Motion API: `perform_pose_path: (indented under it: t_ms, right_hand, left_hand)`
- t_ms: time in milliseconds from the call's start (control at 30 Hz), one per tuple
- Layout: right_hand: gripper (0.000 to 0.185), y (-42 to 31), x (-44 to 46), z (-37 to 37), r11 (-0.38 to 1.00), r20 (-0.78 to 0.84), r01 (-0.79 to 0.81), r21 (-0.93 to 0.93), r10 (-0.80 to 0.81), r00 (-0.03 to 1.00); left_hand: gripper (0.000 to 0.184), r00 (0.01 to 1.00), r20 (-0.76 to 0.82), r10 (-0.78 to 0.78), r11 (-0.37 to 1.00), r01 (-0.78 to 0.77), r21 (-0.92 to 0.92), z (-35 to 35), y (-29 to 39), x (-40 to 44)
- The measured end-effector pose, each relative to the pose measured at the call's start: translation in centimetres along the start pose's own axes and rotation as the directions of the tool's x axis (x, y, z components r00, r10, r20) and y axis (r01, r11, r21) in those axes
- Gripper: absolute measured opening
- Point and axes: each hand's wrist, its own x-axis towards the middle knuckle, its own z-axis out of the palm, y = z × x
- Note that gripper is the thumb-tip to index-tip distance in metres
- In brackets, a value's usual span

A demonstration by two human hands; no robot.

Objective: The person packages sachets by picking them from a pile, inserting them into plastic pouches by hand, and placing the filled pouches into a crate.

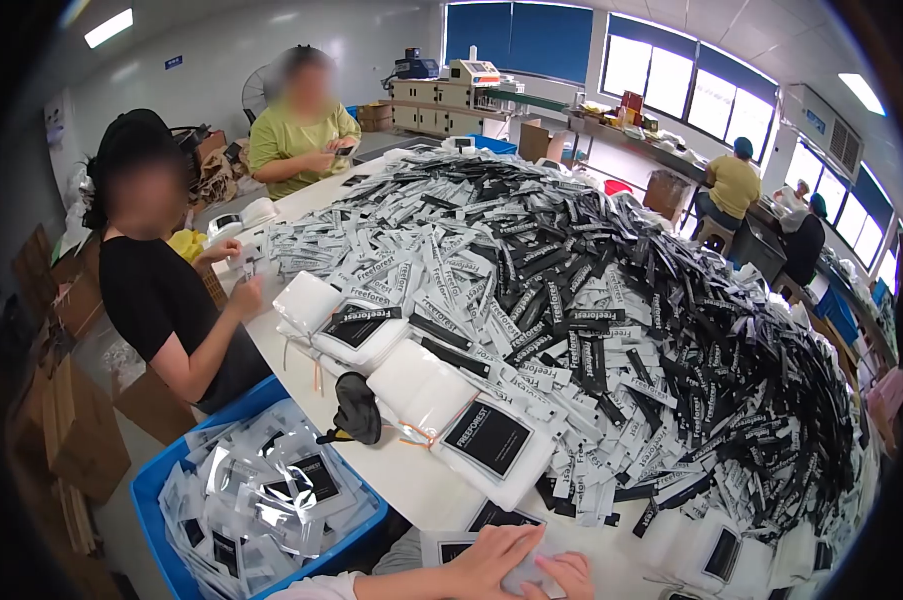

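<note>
At the bottom edge of the view, my left hand (493, 562) reaches in from the left, its fingers bent together over a pale, translucent plastic pouch (527, 574). My right hand (569, 573) closes on the pouch's other side, close to the left fingertips. Part of the pouch is hidden by the hands. A flat white packet with a black label (453, 549) lies beside my left wrist. Just beyond the hands are another black label (503, 515) and a stack of clear bags with a black FREEFOREST label (487, 437).
A huge heap of black and white Freeforest sachets (571, 300) covers much of the table (306, 385). A blue bin (156, 500) of clear bags stands at left. A black pouch (356, 408) lies near the table edge. Two co-workers (161, 280) handle small items across the left side.
</note>
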Motion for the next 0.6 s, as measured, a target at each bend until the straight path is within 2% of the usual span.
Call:
perform_pose_path:
  t_ms: [67, 133, 167, 267, 367, 400, 467, 533, 567, 600]
  right_hand:
    - [0.018, 1.6, -0.9, 0.0, 1.0, 0.085, 0.008, -0.03, -0.006, 0.996]
    - [0.018, 2.5, -1.5, -0.6, 0.977, 0.283, -0.195, 0.082, 0.165, 0.945]
    - [0.018, 2.7, -1.6, -0.8, 0.947, 0.383, -0.297, 0.118, 0.233, 0.894]
    - [0.018, 2.3, -1.3, -1.4, 0.913, 0.525, -0.361, 0.192, 0.215, 0.824]
    - [0.019, 0.7, 0.4, -1.1, 1.0, 0.481, 0.004, -0.005, -0.001, 0.877]
    - [0.019, 0.9, 0.4, -1.1, 0.996, 0.463, 0.056, -0.073, -0.015, 0.886]
    - [0.021, 1.3, 0.1, -1.0, 0.966, 0.439, 0.149, -0.21, -0.043, 0.897]
    - [0.022, 1.2, 0.1, -1.2, 0.988, 0.308, 0.085, -0.127, -0.042, 0.951]
    - [0.022, 1.1, 0.2, -1.4, 0.995, 0.246, 0.056, -0.079, -0.035, 0.969]
    - [0.022, 0.9, 0.4, -1.6, 0.996, 0.279, 0.05, -0.074, -0.027, 0.96]
  left_hand:
    - [0.097, 0.994, 0.113, -0.006, 1.0, 0.005, 0.012, -0.5, 0.3, 0.2]
    - [0.099, 0.967, 0.254, -0.002, 1.0, 0.006, -0.017, -1.4, 0.7, 0.4]
    - [0.075, 0.984, 0.175, 0.014, 0.992, 0.008, -0.125, -2.8, 1.3, 0.5]
    - [0.092, 0.94, 0.3, -0.163, 0.924, 0.252, -0.286, -2.2, -1.0, 0.1]
    - [0.086, 0.953, 0.299, -0.055, 0.992, 0.087, -0.093, -1.5, -1.2, 0.1]
    - [0.084, 0.948, 0.316, -0.026, 0.999, 0.033, -0.014, -1.4, -1.1, 0.3]
    - [0.079, 0.979, 0.203, -0.018, 0.998, 0.03, -0.058, -1.3, -0.9, 0.7]
    - [0.079, 0.996, 0.068, -0.059, 0.984, 0.069, -0.163, -1.1, -0.7, 0.7]
    - [0.078, 0.99, 0.11, -0.09, 0.984, 0.106, -0.147, -1.0, -0.6, 0.6]
    - [0.077, 0.98, 0.156, -0.124, 0.982, 0.144, -0.125, -1.2, -0.5, 0.6]
